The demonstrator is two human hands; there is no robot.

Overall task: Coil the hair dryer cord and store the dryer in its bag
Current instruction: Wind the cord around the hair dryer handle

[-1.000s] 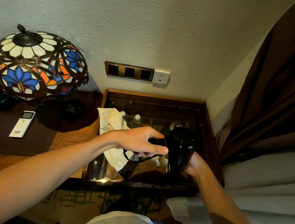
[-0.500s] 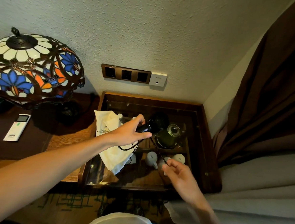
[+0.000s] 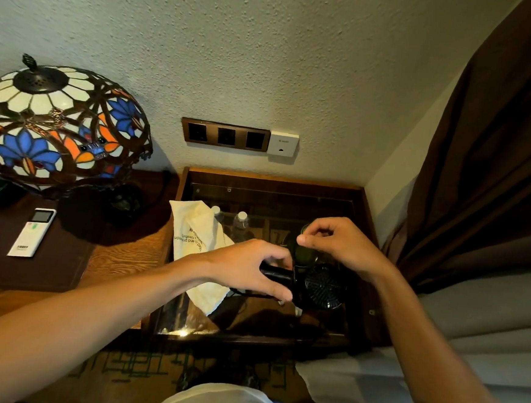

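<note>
The black hair dryer (image 3: 324,288) hangs over the glass-topped cabinet (image 3: 275,183), its rear grille turned up toward me. My left hand (image 3: 249,270) is wrapped around its handle. A loop of black cord (image 3: 244,292) droops under that hand. My right hand (image 3: 343,245) is just above and behind the dryer, thumb and forefinger pinched on the thin cord, which runs down to the handle. The cream cloth bag (image 3: 196,237) with printed text lies flat on the cabinet's left side, partly under my left wrist.
A stained-glass lamp (image 3: 57,131) and a white remote (image 3: 33,230) stand on the wooden desk to the left. Wall sockets (image 3: 225,134) sit above the cabinet. Bottles (image 3: 240,224) show under the glass. A brown curtain (image 3: 490,155) and bedding (image 3: 470,328) close the right side.
My right hand rose from near the cabinet's front to above the dryer, pinching the cord. My left hand brought the dryer nearer and to the right, its grille now facing me.
</note>
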